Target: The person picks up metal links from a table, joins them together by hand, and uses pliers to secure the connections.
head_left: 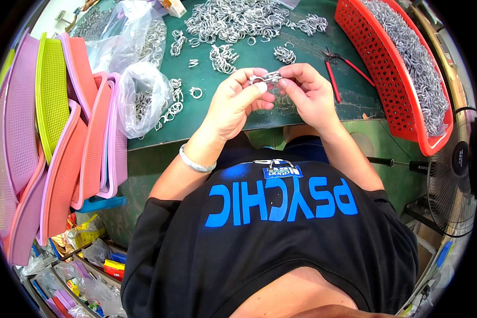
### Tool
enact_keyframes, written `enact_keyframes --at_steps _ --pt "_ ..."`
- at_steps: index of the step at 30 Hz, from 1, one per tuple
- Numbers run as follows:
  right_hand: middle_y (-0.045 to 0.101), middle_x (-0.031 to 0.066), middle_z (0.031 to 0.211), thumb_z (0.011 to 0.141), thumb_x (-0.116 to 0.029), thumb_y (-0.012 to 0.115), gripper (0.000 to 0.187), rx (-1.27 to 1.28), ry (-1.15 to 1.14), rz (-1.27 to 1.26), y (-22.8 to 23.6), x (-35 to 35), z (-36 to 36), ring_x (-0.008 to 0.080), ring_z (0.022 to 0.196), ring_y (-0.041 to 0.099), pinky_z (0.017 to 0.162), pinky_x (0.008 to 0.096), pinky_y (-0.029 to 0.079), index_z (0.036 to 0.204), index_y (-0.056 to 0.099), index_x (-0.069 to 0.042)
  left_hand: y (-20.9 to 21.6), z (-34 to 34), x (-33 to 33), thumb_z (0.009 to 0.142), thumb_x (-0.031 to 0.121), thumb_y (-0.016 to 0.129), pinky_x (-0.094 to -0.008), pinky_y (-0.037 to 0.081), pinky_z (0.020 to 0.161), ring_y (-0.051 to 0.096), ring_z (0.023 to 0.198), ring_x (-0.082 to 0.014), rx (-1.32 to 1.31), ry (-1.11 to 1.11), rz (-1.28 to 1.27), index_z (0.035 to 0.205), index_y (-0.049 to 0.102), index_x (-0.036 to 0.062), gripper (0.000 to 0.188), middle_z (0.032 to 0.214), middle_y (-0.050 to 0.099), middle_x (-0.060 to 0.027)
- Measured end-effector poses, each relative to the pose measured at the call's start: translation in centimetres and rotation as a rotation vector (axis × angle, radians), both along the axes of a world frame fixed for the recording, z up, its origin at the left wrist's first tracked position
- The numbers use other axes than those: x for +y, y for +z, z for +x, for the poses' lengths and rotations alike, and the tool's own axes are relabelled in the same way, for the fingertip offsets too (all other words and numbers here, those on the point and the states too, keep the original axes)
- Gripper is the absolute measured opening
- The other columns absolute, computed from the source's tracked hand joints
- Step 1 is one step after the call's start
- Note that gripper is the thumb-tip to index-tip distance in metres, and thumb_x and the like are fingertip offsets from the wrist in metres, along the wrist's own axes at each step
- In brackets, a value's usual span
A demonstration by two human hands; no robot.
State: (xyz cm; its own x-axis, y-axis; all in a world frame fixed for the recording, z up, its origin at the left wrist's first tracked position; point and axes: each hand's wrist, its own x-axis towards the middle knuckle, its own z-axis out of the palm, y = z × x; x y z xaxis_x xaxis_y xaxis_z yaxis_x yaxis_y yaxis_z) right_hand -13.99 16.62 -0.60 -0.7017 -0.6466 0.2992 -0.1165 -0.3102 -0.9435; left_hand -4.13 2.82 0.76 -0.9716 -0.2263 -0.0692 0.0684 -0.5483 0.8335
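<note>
My left hand (237, 100) and my right hand (308, 94) meet over the near edge of a green table (350, 100). Both pinch a small silver metal clamp (266, 78) between thumbs and fingertips, one hand on each end. A silver bracelet (194, 162) circles my left wrist. Loose metal rings (195, 93) lie just left of my left hand, and a big heap of the same silver clamps (233, 20) sits farther back on the table.
A red mesh basket (379, 63) full of clamps stands at the right. Red-handled pliers (336, 74) lie beside my right hand. Clear plastic bags (140, 95) of rings and stacked pink, orange and green trays (63, 143) fill the left. A fan (453, 185) stands lower right.
</note>
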Motion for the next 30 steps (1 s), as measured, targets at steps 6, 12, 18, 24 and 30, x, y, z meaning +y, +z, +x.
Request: enact_keyframes --at_steps 6,12,18,24,30 --pt "0.058 0.0097 0.091 0.075 0.007 0.056 0.011 0.554 -0.126 0.086 0.9 0.0 -0.1 0.0136 0.078 0.057 0.064 0.0240 0.047 0.082 0.054 -0.001 -0.5 -0.1 -0.1 0.086 0.009 0.050 -0.0270 0.050 0.069 0.059 0.078 -0.0142 -0.076 -0.063 -0.054 0.103 0.051 0.0002 0.019 0.090 0.059 -0.0075" --pt "0.057 0.0116 0.092 0.071 0.007 0.057 0.012 0.712 -0.186 0.125 1.1 0.1 0.0 0.0207 0.075 0.058 0.063 0.0267 0.047 0.079 0.054 -0.002 -1.1 -0.2 0.3 0.086 0.008 0.051 -0.0265 0.050 0.068 0.059 0.076 -0.0145 -0.020 0.036 -0.053 0.101 0.051 0.0018 0.016 0.090 0.059 -0.0079" --pt "0.056 0.0115 0.090 0.069 0.007 0.058 0.015 0.868 -0.236 0.107 1.1 0.1 0.2 0.0237 0.073 0.058 0.060 0.0284 0.047 0.080 0.056 -0.002 -1.4 -0.2 0.4 0.086 0.006 0.050 -0.0270 0.050 0.069 0.059 0.077 -0.0152 0.016 0.061 0.006 0.102 0.050 0.0017 0.016 0.091 0.059 -0.0087" --pt "0.055 0.0101 0.087 0.068 0.007 0.060 0.016 0.906 -0.252 0.106 1.0 0.2 0.4 0.0225 0.068 0.057 0.057 0.0276 0.046 0.081 0.057 -0.003 -1.1 0.0 0.3 0.085 0.003 0.050 -0.0271 0.050 0.072 0.059 0.079 -0.0148 0.058 0.050 -0.026 0.105 0.048 0.0015 0.020 0.095 0.058 -0.0096" --pt "0.057 0.0096 0.083 0.069 0.006 0.061 0.015 0.804 -0.240 0.092 0.8 0.2 0.6 0.0213 0.068 0.057 0.058 0.0263 0.046 0.081 0.057 -0.003 -1.3 0.1 0.2 0.084 0.001 0.051 -0.0269 0.050 0.072 0.058 0.082 -0.0147 0.083 0.055 -0.040 0.104 0.049 0.0015 0.020 0.099 0.058 -0.0100"
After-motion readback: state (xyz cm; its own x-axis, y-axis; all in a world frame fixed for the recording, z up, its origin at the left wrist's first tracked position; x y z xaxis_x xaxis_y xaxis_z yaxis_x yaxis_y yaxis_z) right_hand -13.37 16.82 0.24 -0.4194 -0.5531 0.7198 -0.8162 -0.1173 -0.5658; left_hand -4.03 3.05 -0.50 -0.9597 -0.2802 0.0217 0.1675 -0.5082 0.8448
